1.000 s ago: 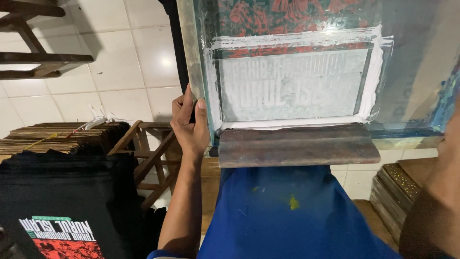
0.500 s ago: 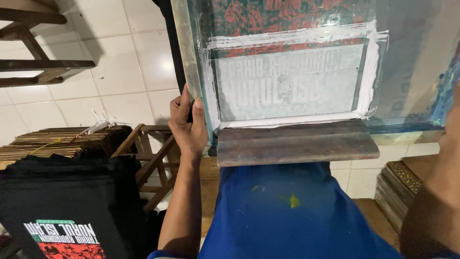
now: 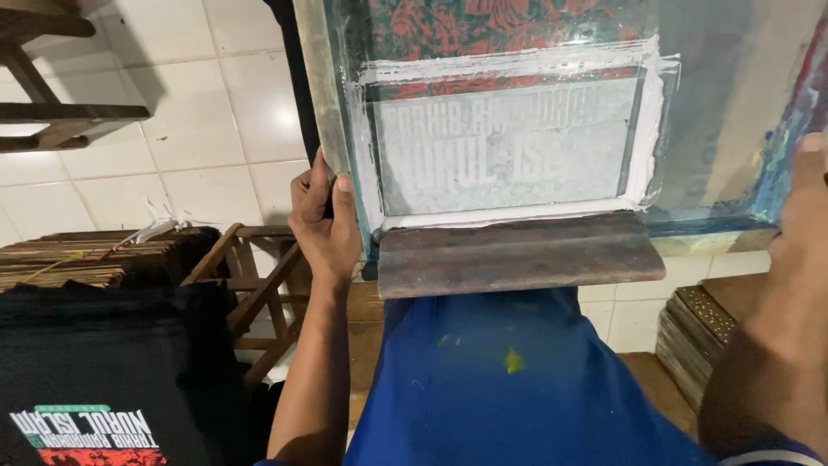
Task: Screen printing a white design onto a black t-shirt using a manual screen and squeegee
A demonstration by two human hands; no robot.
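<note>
One screen frame (image 3: pixel 552 129), one squeegee (image 3: pixel 517 255)

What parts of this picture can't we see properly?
- Head view: the right hand is cut off by the right edge, so its fingers are mostly out of view.
- The left hand grips the screen frame; its fingertips hide behind the frame.
- The frame's top runs off the upper edge.
- The wooden squeegee covers the frame's near side.

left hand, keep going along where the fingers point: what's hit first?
The left hand already grips the left edge of the screen-printing frame, fingers pointing up along it. Going on, it would likely just slide along that frame edge; beyond it shows only white tiled floor, though depth is unclear.
</note>
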